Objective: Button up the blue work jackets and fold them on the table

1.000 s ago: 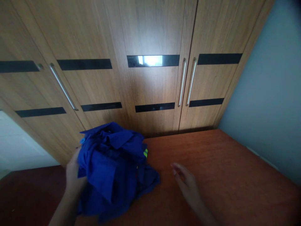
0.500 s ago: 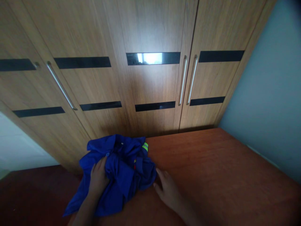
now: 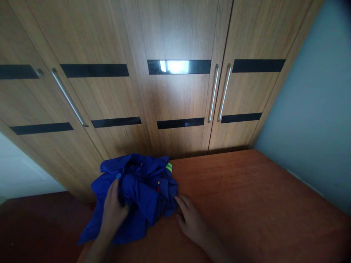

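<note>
A crumpled blue jacket (image 3: 139, 195) lies near the left end of the reddish-brown wooden surface (image 3: 233, 197). It has a collar, a blue button, a small red-and-yellow tag and a strip of yellow-green reflective tape (image 3: 169, 167). My left hand (image 3: 113, 208) rests on the jacket's left part, fingers stretched towards the button and thumb spread away over the folds. At the jacket's right edge is my right hand (image 3: 192, 221), its fingertips touching or nearly touching the cloth. A gap shows between its thumb and fingers.
Behind the surface stands a wooden wardrobe (image 3: 178, 98) with black strips and long metal handles (image 3: 214, 93), its doors closed. A pale blue-grey wall (image 3: 307, 120) borders the right side. Dark reddish floor (image 3: 35, 223) lies lower left, past the surface's edge.
My left hand's fingers have loosened and spread, showing more of the button. My right hand has shifted slightly left, and the jacket's right edge has moved inwards a little.
</note>
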Motion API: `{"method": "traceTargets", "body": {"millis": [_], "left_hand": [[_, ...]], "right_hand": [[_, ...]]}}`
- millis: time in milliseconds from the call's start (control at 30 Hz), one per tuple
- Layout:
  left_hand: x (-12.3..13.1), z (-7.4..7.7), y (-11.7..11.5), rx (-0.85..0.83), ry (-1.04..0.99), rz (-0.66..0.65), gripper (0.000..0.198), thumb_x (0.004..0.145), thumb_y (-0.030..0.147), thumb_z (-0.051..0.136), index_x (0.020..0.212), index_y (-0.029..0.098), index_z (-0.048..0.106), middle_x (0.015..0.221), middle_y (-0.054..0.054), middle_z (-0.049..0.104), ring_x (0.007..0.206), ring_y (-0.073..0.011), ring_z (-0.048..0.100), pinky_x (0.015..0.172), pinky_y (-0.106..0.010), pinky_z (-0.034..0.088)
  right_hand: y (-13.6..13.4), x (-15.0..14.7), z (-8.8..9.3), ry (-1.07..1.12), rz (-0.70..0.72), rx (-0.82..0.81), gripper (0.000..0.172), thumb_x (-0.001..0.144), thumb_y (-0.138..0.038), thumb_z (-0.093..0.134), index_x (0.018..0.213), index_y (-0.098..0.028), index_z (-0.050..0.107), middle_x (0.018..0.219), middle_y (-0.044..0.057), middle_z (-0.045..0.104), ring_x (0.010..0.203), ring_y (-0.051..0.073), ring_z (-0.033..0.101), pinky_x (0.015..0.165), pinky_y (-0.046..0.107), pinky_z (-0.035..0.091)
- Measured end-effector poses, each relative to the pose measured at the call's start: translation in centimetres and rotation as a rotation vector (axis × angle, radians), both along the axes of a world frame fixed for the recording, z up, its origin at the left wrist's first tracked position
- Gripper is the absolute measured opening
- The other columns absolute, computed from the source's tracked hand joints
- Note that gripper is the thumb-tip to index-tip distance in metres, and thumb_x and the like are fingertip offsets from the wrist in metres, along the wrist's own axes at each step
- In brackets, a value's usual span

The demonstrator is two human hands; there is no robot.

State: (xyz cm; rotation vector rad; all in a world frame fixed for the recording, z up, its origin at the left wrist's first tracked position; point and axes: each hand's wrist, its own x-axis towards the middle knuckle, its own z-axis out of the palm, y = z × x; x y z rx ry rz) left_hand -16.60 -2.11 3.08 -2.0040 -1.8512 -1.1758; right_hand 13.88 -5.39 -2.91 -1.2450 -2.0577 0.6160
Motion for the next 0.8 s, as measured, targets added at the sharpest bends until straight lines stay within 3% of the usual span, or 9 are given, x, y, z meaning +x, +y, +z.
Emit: {"method": "traceTargets", "body": {"millis": [100,167,267,367,467,600,800], "left_hand": [[3.6,2.7,-3.5,0.210,-0.113,0.064,0.045,0.081,0.024,0.051,0.126,0.018,0.050,0.132,-0.013,0.051,0.125,-0.0303,0.047,0.108,-0.051,0.034],[6.7,3.4,-5.7,0.267,-0.206,0.016,0.027,0.084,0.022,0.051,0.110,0.020,0.059,0.113,-0.009,0.061,0.109,-0.0257,0.057,0.099,-0.043,0.043],[12.4,2.4,-7.3,-0.002,-0.369,-0.352,0.017,0.089,0.021,0.047,0.095,0.023,0.063,0.091,-0.004,0.065,0.085,-0.0178,0.063,0.078,-0.028,0.050],[18.4,-0.1,-6.4,-0.423,-0.522,-0.670,0.018,0.089,0.027,0.049,0.081,0.020,0.063,0.080,-0.003,0.065,0.079,-0.0166,0.062,0.074,-0.026,0.048],[22.6,-2.4,-3.9,-0.623,-0.799,-0.736,0.028,0.090,0.036,0.044,0.072,0.018,0.057,0.062,0.000,0.057,0.060,-0.0143,0.056,0.058,-0.023,0.044],[23.5,-3.9,-1.3,-0.637,-0.826,-0.664,0.023,0.086,0.033,0.047,0.070,0.019,0.055,0.060,0.002,0.055,0.057,-0.0140,0.054,0.056,-0.023,0.040],[19.8,-5.1,-1.1,-0.501,-0.828,-0.513,0.025,0.089,0.038,0.045,0.076,0.020,0.056,0.065,0.001,0.059,0.067,-0.0173,0.058,0.066,-0.026,0.043]], "right_hand": [[-0.8,1.1,-0.5,0.147,-0.117,-0.022,0.047,0.085,-0.015,0.044,0.130,-0.022,0.053,0.130,0.010,0.055,0.121,0.021,0.051,0.104,0.037,0.040],[-1.1,1.6,-0.5,0.255,-0.161,-0.057,0.033,0.087,-0.019,0.043,0.114,-0.022,0.062,0.114,0.009,0.064,0.106,0.020,0.060,0.094,0.034,0.046],[-1.3,2.2,-0.3,0.391,-0.176,-0.116,0.022,0.090,-0.025,0.043,0.086,-0.021,0.065,0.084,0.004,0.067,0.079,0.017,0.063,0.074,0.026,0.048],[-1.0,2.7,-0.6,0.498,-0.265,-0.152,0.030,0.090,-0.036,0.045,0.069,-0.020,0.059,0.066,0.001,0.060,0.063,0.015,0.057,0.060,0.023,0.043],[-0.6,3.2,-0.9,0.617,-0.404,-0.191,0.036,0.089,-0.044,0.045,0.067,-0.019,0.058,0.064,0.001,0.058,0.060,0.015,0.055,0.058,0.023,0.042],[-0.3,3.7,-0.7,0.639,-0.455,-0.209,0.035,0.089,-0.045,0.044,0.069,-0.020,0.058,0.067,0.001,0.059,0.064,0.016,0.056,0.060,0.024,0.043],[-0.8,3.2,0.1,0.460,-0.252,-0.185,0.027,0.090,-0.035,0.042,0.078,-0.021,0.062,0.078,0.003,0.066,0.075,0.018,0.062,0.071,0.026,0.046]]}}
